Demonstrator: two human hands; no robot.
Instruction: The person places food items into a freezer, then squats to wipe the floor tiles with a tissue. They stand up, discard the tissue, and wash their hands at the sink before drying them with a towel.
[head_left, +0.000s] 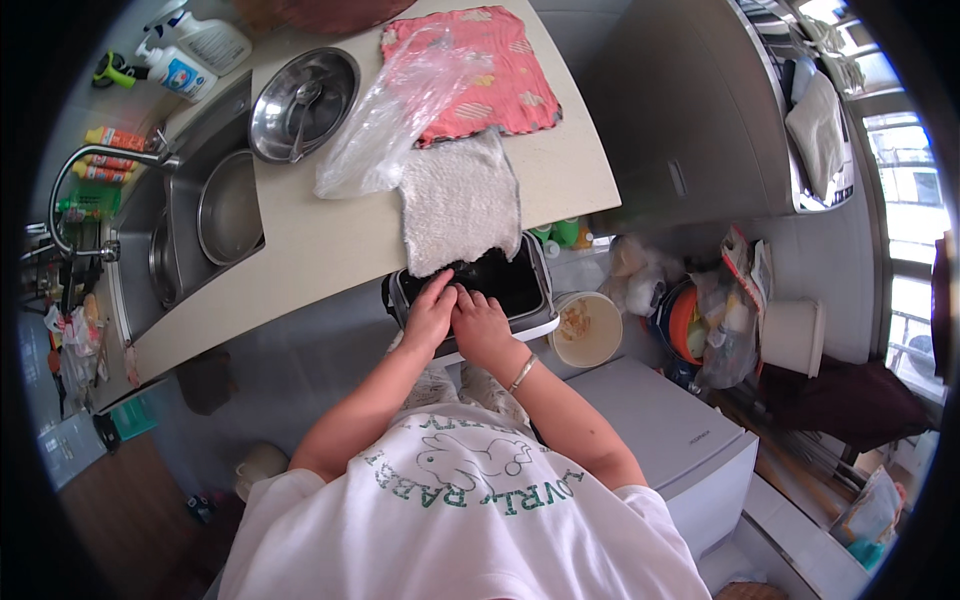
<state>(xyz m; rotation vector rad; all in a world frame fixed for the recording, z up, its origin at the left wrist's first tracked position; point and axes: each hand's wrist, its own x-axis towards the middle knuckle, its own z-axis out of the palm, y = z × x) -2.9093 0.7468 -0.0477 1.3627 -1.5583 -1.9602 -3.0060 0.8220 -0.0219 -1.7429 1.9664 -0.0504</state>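
My left hand (431, 309) and my right hand (481, 321) are side by side and touching, over the near side of a grey-rimmed bin (541, 289) with a dark inside. My right wrist carries a bracelet. Whether the fingers pinch anything is not plain. Just beyond the hands, a light grey towel (461, 199) hangs over the counter edge, its lower end at the bin's opening. On the counter (330, 232), a crumpled clear plastic bag (382, 127) partly covers a pink patterned cloth (480, 75).
To the left, a steel bowl (330, 79) with a spoon stands beside a double sink (184, 187). A cream bucket (592, 352) with scraps adjoins the bin's right side. Nearby are a low grey-topped cabinet (652, 420), bagged items (727, 330) and a tall grey cabinet (660, 112).
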